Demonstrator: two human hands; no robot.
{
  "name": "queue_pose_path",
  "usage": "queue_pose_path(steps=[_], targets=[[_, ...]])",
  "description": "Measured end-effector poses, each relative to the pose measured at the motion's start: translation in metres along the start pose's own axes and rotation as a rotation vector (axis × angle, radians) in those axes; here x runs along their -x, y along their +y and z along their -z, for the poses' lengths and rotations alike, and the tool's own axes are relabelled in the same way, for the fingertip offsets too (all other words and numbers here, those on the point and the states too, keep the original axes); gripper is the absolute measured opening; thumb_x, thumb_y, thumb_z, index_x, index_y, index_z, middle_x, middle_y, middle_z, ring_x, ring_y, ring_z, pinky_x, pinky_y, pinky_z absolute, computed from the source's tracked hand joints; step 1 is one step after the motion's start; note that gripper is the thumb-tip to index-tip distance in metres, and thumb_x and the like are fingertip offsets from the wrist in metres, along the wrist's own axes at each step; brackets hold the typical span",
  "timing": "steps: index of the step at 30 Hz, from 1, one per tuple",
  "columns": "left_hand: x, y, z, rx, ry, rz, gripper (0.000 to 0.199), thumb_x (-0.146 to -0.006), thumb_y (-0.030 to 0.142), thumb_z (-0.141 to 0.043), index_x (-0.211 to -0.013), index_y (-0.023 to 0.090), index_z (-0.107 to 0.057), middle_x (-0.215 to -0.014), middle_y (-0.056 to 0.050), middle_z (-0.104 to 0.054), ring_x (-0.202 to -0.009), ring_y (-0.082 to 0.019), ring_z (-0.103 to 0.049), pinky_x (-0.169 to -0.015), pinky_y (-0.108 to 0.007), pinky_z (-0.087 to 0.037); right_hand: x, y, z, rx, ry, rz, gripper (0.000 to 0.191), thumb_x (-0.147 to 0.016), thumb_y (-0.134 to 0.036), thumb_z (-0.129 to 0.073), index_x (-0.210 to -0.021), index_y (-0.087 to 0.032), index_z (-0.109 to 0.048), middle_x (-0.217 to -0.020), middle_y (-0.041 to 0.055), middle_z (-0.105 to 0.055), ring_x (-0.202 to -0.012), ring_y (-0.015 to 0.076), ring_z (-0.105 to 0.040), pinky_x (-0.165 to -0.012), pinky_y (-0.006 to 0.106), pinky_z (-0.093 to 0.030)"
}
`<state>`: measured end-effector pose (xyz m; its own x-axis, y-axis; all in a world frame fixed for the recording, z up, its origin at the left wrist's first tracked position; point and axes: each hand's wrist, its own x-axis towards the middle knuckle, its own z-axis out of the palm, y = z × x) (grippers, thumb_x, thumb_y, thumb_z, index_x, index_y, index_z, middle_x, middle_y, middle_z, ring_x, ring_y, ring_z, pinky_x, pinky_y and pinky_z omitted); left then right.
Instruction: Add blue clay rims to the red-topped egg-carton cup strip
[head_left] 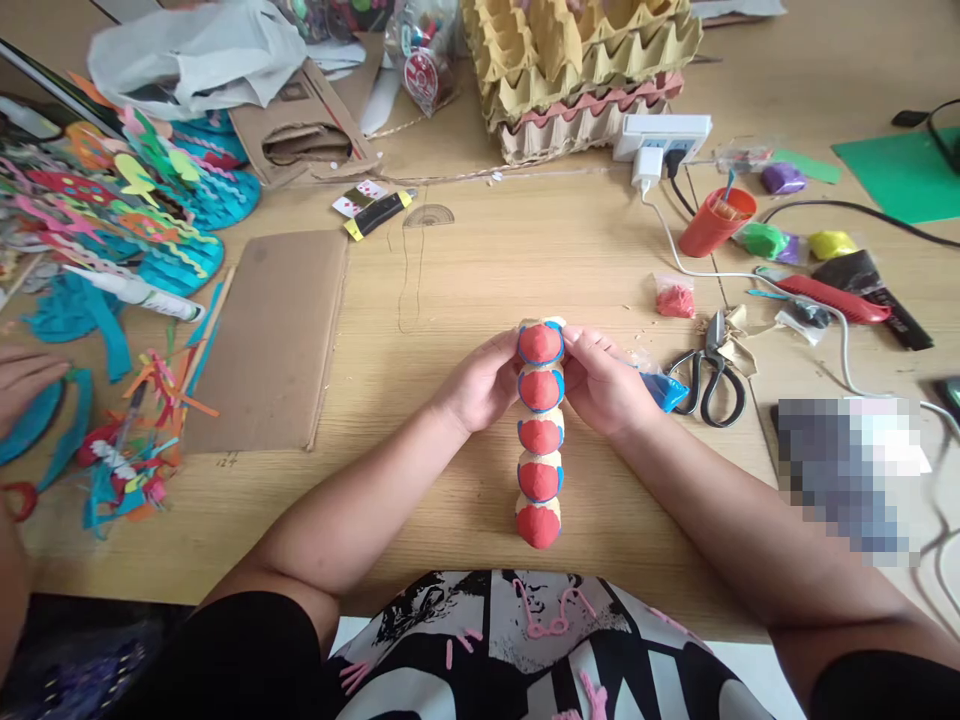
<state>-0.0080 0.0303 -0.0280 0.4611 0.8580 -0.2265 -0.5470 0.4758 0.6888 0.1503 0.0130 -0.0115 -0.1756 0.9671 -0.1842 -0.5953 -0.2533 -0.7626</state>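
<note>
Red-domed strip sits between both hands, its far end held

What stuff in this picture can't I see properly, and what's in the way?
Head view: underside of the strip, facing away from the camera.
Head view: some fingertips of the left hand and right hand, behind the strip.
Head view: another person's hand, cut off by the left edge.
Head view: whatever's under the blurry squares.
</note>
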Motion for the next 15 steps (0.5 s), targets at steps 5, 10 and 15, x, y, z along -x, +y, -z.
queue_pose_path(steps=[5,10,15], targets=[[0.0018,0.0026,-0.0011,-0.045,-0.032,0.013,0.03,-0.093,0.045,-0.069,-0.107,0.022,-0.083,-0.111,-0.006,-0.082,-0.109,-0.027,-0.075,-0.094,-0.034,-0.059,0.0007,-0.0022,-0.0018,-0.022,-0.045,-0.032,0.03,-0.075,-0.049,-0.088,-0.075,-0.022,-0.074,-0.074,0.0005,-0.072,-0.071,0.0151,-0.064,-0.068,0.027,-0.056],[0.002,0.0015,-0.0009,-0.099,-0.036,0.006,0.039,-0.085,0.055,-0.078,-0.106,0.023,-0.081,-0.108,-0.007,-0.082,-0.112,-0.03,-0.075,-0.093,-0.04,-0.059,0.0003,-0.0024,-0.002,-0.021,-0.022,-0.064,0.032,-0.074,-0.048,-0.088,-0.07,-0.022,-0.071,-0.07,-0.0001,-0.071,-0.066,0.0149,-0.062,-0.065,0.028,-0.055],[0.001,-0.0005,0.0007,-0.099,-0.029,0.012,0.038,-0.085,0.056,-0.079,-0.101,0.022,-0.081,-0.109,-0.008,-0.08,-0.11,-0.027,-0.075,-0.091,-0.034,-0.058,0.0004,-0.002,-0.0028,-0.067,0.024,-0.095,0.035,-0.067,-0.047,-0.093,-0.071,-0.021,-0.07,-0.073,0.0001,-0.073,-0.069,0.0154,-0.064,-0.067,0.028,-0.057]])
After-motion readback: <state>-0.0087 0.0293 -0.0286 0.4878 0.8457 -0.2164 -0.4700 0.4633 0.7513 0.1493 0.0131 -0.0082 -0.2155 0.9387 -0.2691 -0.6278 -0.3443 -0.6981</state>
